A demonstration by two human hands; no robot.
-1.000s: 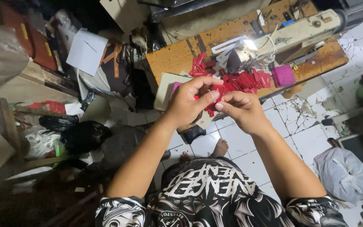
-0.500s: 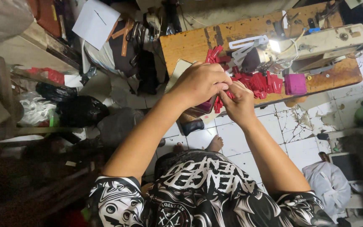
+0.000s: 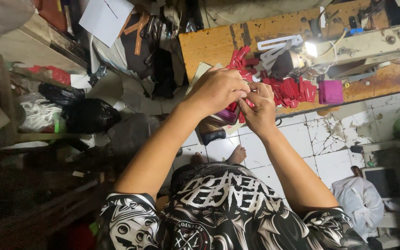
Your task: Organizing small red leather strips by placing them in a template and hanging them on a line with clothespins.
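My left hand [image 3: 218, 90] and my right hand [image 3: 258, 106] are held together over the front edge of a wooden sewing table [image 3: 214, 44]. Their fingers pinch a small red piece [image 3: 251, 103], mostly hidden between them. Behind the hands lies a heap of red cut pieces [image 3: 290, 90] on the table. A cream sewing machine [image 3: 362, 46] with a lit lamp [image 3: 310, 48] stands at the table's right.
A magenta block [image 3: 330, 91] lies right of the red heap. Black bags [image 3: 89, 113], white sheets [image 3: 105, 16] and clutter crowd the left. Cracked white floor tiles [image 3: 320, 139] and my bare foot [image 3: 237, 155] show below the table. White cloth [image 3: 359, 199] lies at lower right.
The view has shifted, so the table and hands sit further right and higher. My hands have drawn closer together on the red piece, nearer the table's front edge.
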